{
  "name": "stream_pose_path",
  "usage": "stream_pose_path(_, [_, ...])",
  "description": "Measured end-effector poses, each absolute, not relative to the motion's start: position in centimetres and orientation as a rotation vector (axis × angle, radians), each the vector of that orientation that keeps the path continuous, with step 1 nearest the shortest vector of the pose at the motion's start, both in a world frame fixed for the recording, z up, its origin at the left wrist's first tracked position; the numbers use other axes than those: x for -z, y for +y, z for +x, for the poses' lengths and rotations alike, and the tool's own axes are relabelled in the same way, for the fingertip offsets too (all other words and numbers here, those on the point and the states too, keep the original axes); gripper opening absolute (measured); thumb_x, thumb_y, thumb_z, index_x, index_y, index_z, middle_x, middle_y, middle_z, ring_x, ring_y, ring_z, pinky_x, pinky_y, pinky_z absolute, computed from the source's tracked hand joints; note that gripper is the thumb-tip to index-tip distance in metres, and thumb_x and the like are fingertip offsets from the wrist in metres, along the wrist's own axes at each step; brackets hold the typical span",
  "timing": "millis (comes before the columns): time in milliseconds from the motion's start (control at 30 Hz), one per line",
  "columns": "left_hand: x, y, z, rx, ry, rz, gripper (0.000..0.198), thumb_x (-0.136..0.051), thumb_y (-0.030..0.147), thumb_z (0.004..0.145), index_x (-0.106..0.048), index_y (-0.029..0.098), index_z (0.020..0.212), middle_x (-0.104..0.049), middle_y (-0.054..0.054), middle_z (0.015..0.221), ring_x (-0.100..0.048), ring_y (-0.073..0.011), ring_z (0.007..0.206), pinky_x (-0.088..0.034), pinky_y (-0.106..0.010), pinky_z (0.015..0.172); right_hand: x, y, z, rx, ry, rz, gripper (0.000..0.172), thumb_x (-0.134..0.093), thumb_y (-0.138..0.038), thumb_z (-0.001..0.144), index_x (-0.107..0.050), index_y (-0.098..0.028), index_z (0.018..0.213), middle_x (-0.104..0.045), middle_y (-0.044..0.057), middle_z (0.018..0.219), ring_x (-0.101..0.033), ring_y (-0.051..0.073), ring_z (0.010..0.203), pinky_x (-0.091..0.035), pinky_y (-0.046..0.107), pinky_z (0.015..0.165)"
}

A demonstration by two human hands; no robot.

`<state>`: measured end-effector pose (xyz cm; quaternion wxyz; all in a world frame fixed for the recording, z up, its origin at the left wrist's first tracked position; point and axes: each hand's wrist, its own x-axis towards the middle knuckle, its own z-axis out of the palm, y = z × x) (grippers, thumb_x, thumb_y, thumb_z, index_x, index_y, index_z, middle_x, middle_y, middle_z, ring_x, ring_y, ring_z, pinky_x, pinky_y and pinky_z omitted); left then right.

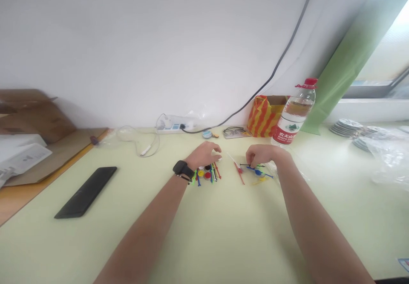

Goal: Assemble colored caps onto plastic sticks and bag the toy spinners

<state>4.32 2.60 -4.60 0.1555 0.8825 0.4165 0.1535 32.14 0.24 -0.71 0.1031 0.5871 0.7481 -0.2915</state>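
My left hand [204, 154], with a black watch on its wrist, hovers with curled fingers over a small pile of coloured plastic sticks and round pieces [207, 174] on the pale green table [204, 233]. What its fingertips hold is hidden. My right hand [260, 154] is closed in a pinch on a little assembly of sticks with a blue round piece [258, 172]. A loose red stick [239, 172] lies between the two hands.
A water bottle [294, 117] with a red cap stands just behind my right hand. A black phone [86, 191] lies at the left. A power strip [172, 126], glasses [234, 131], a striped bag [263, 116], stacked discs [347, 127] and a clear plastic bag [388, 156] line the back and right.
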Motion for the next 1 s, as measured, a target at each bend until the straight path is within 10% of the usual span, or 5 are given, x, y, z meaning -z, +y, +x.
stream_pose_path(267, [4.2, 1.7, 4.9, -0.08, 1.286, 2.708, 0.069, -0.077, 0.071, 0.067, -0.07, 0.024, 0.117, -0.069, -0.011, 0.122, -0.062, -0.0352, 0.113, -0.047, -0.045, 0.098, -0.5, -0.3, 33.6, 0.763, 2.245, 1.898, 0.012, -0.071, -0.024, 0.077, -0.069, -0.023, 0.088, -0.075, 0.005, 0.103, -0.068, 0.023, 0.092, -0.047, 0.027, 0.067])
stream_pose_path(700, [3.3, 1.9, 3.9, -0.052, 1.201, 2.597, 0.078, -0.09, 0.058, 0.054, -0.07, 0.024, 0.121, -0.07, -0.011, 0.121, -0.064, -0.0361, 0.114, -0.048, -0.041, 0.097, -1.1, -0.6, 33.1, 0.942, 2.371, 1.987, 0.01, -0.066, -0.023, 0.082, -0.062, -0.022, 0.092, -0.075, 0.005, 0.099, -0.07, 0.022, 0.09, -0.05, 0.029, 0.073])
stream_pose_path(833, [2.2, 1.3, 4.3, -0.264, 1.122, 2.532, 0.091, -0.085, 0.06, 0.068, -0.055, 0.022, 0.146, -0.061, -0.014, 0.141, -0.057, -0.0353, 0.129, -0.046, -0.042, 0.106, -1.2, -0.6, 31.9, 1.204, 2.474, 1.995, 0.008, -0.065, -0.023, 0.086, -0.059, -0.02, 0.091, -0.073, 0.006, 0.092, -0.069, 0.02, 0.084, -0.052, 0.028, 0.073])
stream_pose_path(1000, [0.9, 0.3, 6.1, -0.751, 0.855, 2.289, 0.056, -0.069, 0.051, 0.091, -0.059, 0.023, 0.138, -0.069, -0.01, 0.128, -0.068, -0.0235, 0.113, -0.054, -0.035, 0.097, -1.2, -0.8, 29.3, 1.755, 2.612, 1.875, 0.013, -0.068, -0.028, 0.087, -0.058, -0.02, 0.089, -0.07, 0.004, 0.086, -0.069, 0.017, 0.079, -0.057, 0.031, 0.081])
